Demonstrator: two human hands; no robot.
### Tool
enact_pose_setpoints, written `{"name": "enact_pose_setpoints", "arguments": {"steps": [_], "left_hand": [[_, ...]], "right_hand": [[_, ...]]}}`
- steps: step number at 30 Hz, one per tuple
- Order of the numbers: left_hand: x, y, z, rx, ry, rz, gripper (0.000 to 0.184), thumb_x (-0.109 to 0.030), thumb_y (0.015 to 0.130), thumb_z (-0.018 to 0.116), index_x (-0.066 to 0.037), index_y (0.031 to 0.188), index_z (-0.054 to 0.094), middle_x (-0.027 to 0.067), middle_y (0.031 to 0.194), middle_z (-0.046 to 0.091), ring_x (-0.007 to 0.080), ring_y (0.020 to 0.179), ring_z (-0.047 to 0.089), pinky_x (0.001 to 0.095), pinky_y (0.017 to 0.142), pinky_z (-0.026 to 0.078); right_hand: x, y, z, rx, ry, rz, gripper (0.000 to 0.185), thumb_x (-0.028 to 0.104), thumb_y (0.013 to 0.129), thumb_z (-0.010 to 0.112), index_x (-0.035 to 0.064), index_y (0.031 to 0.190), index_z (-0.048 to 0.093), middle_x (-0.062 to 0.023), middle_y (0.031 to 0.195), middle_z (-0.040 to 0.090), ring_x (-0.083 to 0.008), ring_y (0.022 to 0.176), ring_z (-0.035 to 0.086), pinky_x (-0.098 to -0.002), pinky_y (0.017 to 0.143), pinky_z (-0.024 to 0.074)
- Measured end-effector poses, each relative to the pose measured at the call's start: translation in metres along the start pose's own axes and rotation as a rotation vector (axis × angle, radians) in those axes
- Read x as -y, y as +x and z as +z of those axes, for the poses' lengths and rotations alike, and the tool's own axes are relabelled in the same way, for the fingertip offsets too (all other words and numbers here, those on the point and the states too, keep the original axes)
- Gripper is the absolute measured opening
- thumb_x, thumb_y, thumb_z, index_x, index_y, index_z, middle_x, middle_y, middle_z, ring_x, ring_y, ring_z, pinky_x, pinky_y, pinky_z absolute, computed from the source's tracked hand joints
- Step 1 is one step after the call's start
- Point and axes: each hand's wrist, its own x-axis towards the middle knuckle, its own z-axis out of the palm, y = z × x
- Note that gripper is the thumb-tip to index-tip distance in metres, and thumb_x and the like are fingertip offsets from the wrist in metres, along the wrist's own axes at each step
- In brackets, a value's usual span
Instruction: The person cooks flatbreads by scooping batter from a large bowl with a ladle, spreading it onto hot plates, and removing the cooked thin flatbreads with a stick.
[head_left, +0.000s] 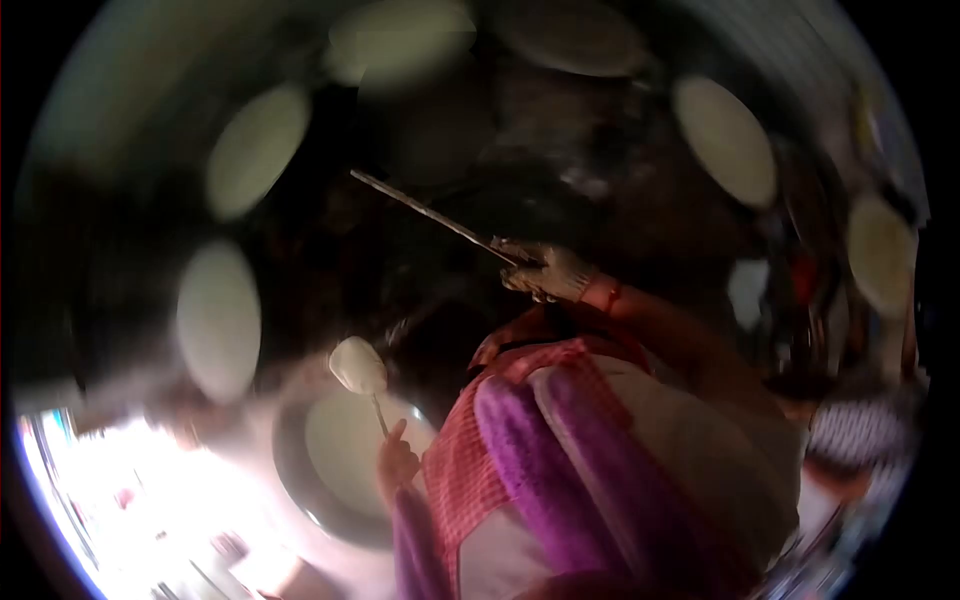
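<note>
A ladle point(358, 367), its head pale, is held at the far edge of a bowl point(285, 455) in which a whitish substance point(345, 450) is contained; whether the rim is touched cannot be told. The ladle's handle is grasped by the fingers of the left hand point(398, 460). A thin stick point(425, 210) is gripped by the curled fingers of the right hand point(548, 272). Farther out, pale ovals point(218, 320) are ranged in a blurred arc.
</note>
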Motion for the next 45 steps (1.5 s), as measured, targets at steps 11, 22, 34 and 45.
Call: {"name": "enact_pose_setpoints", "arguments": {"steps": [11, 22, 34, 45], "left_hand": [[-0.036, 0.067, 0.428, 0.871, 0.068, -0.646, 0.045, -0.023, 0.102, 0.033, 0.000, 0.140, 0.035, -0.0006, 0.060, 0.040, 0.0108, 0.043, 0.039, 0.0235, 0.038, 0.035], [0.015, 0.117, 0.714, 0.931, 0.153, -0.796, 0.050, -0.022, 0.103, 0.025, 0.009, 0.142, 0.019, 0.0018, 0.064, 0.036, 0.0136, 0.047, 0.039, 0.0285, 0.042, 0.042], [-0.048, 0.187, 0.795, 0.774, 0.385, -0.933, 0.053, -0.026, 0.103, 0.028, 0.009, 0.142, 0.020, 0.0010, 0.063, 0.039, 0.0132, 0.047, 0.041, 0.0288, 0.042, 0.042], [-0.061, 0.272, 0.832, 0.994, 0.661, -1.013, 0.056, -0.029, 0.103, 0.032, 0.005, 0.145, 0.015, 0.0011, 0.065, 0.037, 0.0108, 0.048, 0.037, 0.0271, 0.044, 0.036]], "right_hand": [[-0.049, -0.078, -0.174, -0.694, 0.744, -0.429, 0.043, 0.016, 0.091, 0.061, 0.0048, 0.130, 0.050, 0.0027, 0.085, 0.057, -0.0058, 0.068, 0.053, -0.0213, 0.057, 0.0433], [-0.059, -0.064, -0.255, -0.783, -0.009, -0.168, 0.046, 0.019, 0.090, 0.063, 0.0053, 0.132, 0.052, -0.0044, 0.109, 0.065, -0.0114, 0.093, 0.059, -0.0272, 0.082, 0.0482], [0.020, 0.092, -0.311, -1.058, -0.045, -0.089, 0.046, 0.036, 0.086, 0.064, 0.0147, 0.126, 0.058, -0.0159, 0.119, 0.062, -0.0273, 0.104, 0.062, -0.0348, 0.091, 0.0468], [0.068, 0.071, -0.234, -1.329, 0.370, -0.127, 0.049, 0.033, 0.088, 0.063, 0.0134, 0.132, 0.053, -0.0136, 0.122, 0.062, -0.0234, 0.106, 0.061, -0.0329, 0.093, 0.0452]]}}
